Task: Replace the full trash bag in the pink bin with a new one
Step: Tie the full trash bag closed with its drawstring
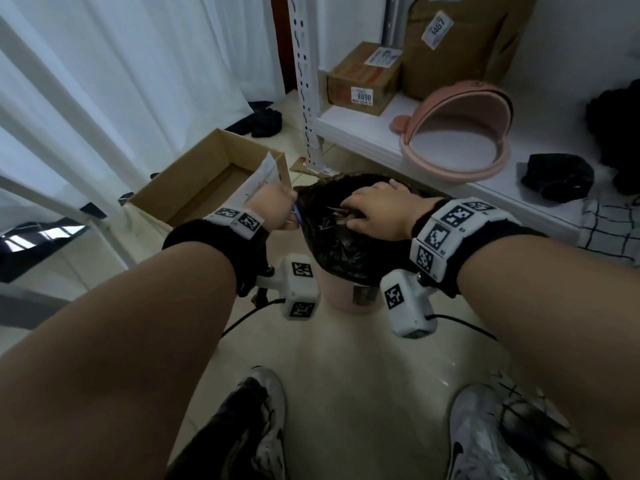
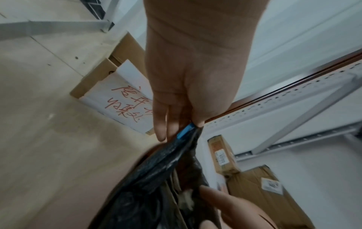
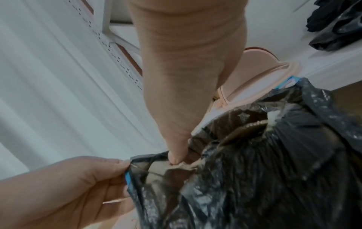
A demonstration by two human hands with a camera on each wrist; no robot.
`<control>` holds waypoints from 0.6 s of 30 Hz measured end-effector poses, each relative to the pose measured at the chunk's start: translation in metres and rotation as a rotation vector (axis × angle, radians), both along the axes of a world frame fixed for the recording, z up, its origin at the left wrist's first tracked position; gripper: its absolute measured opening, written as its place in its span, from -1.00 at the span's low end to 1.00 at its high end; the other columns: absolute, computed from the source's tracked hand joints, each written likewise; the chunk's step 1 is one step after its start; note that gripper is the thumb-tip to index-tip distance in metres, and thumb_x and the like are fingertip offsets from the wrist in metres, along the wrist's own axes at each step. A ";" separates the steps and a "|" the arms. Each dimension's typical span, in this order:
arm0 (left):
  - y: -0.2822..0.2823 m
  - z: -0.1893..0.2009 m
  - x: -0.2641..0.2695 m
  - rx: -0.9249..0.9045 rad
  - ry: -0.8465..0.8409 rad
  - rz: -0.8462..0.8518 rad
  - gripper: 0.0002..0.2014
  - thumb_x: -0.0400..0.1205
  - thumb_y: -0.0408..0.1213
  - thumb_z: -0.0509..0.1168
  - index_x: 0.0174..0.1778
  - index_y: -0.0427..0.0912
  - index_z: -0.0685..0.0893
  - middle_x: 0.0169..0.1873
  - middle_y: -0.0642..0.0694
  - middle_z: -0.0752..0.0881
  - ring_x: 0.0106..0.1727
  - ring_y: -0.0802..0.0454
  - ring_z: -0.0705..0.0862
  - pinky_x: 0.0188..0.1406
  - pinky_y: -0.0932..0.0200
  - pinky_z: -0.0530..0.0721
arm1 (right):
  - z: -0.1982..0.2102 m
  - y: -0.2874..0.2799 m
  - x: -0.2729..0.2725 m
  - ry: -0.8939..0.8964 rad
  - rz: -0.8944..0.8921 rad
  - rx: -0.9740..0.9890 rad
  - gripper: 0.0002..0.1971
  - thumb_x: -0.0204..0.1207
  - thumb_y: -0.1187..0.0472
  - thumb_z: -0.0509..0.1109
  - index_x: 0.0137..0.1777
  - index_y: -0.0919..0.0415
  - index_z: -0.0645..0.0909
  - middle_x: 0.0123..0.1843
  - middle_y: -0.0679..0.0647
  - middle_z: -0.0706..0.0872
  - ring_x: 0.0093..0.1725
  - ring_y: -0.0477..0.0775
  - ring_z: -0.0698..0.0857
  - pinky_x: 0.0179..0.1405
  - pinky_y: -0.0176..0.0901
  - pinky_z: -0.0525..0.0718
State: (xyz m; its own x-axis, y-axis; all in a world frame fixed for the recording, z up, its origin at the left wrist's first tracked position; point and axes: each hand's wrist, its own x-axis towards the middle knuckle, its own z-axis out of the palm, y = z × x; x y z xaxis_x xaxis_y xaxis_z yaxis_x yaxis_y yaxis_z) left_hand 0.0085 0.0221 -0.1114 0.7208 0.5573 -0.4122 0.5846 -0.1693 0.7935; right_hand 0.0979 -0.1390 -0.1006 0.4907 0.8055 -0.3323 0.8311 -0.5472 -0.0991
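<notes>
Both my arms reach down over the black trash bag [image 1: 341, 233], which sits full in the pink bin [image 1: 346, 292] on the floor. My left hand [image 1: 273, 209] pinches the bag's blue strip [image 2: 185, 131] at its edge. My right hand [image 1: 375, 211] lies on top, fingers pushed into its folds.

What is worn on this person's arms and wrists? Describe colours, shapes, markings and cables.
Both forearms are bare. Each wrist carries a black band topped with white blocks bearing black-and-white square codes. Below each hangs a white boxy camera unit with similar codes and a black cable.
</notes>
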 end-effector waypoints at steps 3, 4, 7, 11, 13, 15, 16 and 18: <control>-0.008 0.012 0.000 -0.107 -0.039 -0.012 -0.69 0.78 -0.34 -0.03 -0.30 -0.17 0.42 -0.39 -0.12 0.52 -0.44 0.04 0.56 -0.36 0.18 0.69 | 0.013 -0.001 -0.004 0.070 0.022 -0.078 -0.56 0.66 -0.01 0.16 0.48 0.14 0.44 0.44 0.16 0.55 0.42 0.22 0.50 0.39 0.00 0.43; -0.011 0.015 -0.001 -0.134 -0.038 -0.016 -0.69 0.78 -0.33 -0.03 -0.29 -0.19 0.42 -0.42 -0.12 0.50 -0.49 0.06 0.55 -0.38 0.19 0.71 | 0.014 -0.001 -0.007 0.087 0.035 -0.107 -0.56 0.66 0.02 0.18 0.48 0.19 0.45 0.42 0.18 0.57 0.40 0.21 0.53 0.34 -0.06 0.47; -0.011 0.019 -0.003 -0.151 -0.062 0.006 -0.73 0.75 -0.31 0.10 -0.30 -0.21 0.44 -0.49 -0.11 0.45 -0.72 0.22 0.50 -0.45 0.30 0.74 | 0.017 -0.003 -0.010 0.082 0.021 -0.109 -0.55 0.65 0.04 0.21 0.48 0.21 0.44 0.42 0.19 0.58 0.39 0.21 0.54 0.32 -0.08 0.48; -0.006 0.016 -0.003 -0.021 -0.022 0.007 -0.62 0.60 0.01 0.32 -0.24 -0.31 0.61 -0.38 -0.18 0.63 -0.43 0.03 0.61 -0.22 0.14 0.70 | 0.015 -0.006 -0.006 0.060 -0.026 -0.056 -0.58 0.64 0.07 0.23 0.45 0.20 0.46 0.39 0.21 0.58 0.37 0.23 0.55 0.32 -0.04 0.50; -0.008 0.014 -0.001 0.026 -0.001 0.014 -0.39 0.46 0.28 0.32 -0.07 -0.31 0.71 -0.17 -0.29 0.76 -0.19 -0.16 0.74 -0.07 0.02 0.74 | 0.011 -0.008 -0.003 0.061 -0.048 -0.044 -0.57 0.62 0.07 0.24 0.46 0.17 0.45 0.39 0.21 0.57 0.36 0.24 0.55 0.33 0.01 0.52; -0.010 0.014 0.001 0.173 0.083 -0.074 -0.35 0.43 0.33 0.30 -0.13 -0.32 0.72 -0.19 -0.29 0.79 -0.18 -0.18 0.76 -0.10 0.05 0.74 | 0.006 -0.011 0.000 0.055 -0.061 -0.029 -0.58 0.61 0.07 0.24 0.45 0.13 0.46 0.38 0.20 0.57 0.35 0.25 0.55 0.33 0.08 0.55; -0.011 0.015 0.003 0.273 0.119 -0.127 -0.46 0.51 0.23 0.29 -0.21 -0.30 0.66 -0.29 -0.23 0.73 -0.28 -0.12 0.70 -0.24 0.13 0.66 | 0.004 -0.012 0.002 0.040 -0.065 -0.015 -0.58 0.61 0.06 0.24 0.45 0.11 0.46 0.38 0.19 0.56 0.35 0.26 0.55 0.32 0.11 0.55; -0.012 0.014 0.010 0.401 0.053 -0.146 -0.70 0.66 -0.06 0.24 -0.20 -0.24 0.61 -0.34 -0.12 0.61 -0.33 0.02 0.55 -0.34 0.22 0.46 | 0.000 -0.014 0.006 -0.007 -0.075 0.041 -0.57 0.60 0.07 0.24 0.47 0.09 0.43 0.39 0.19 0.55 0.36 0.27 0.54 0.33 0.12 0.53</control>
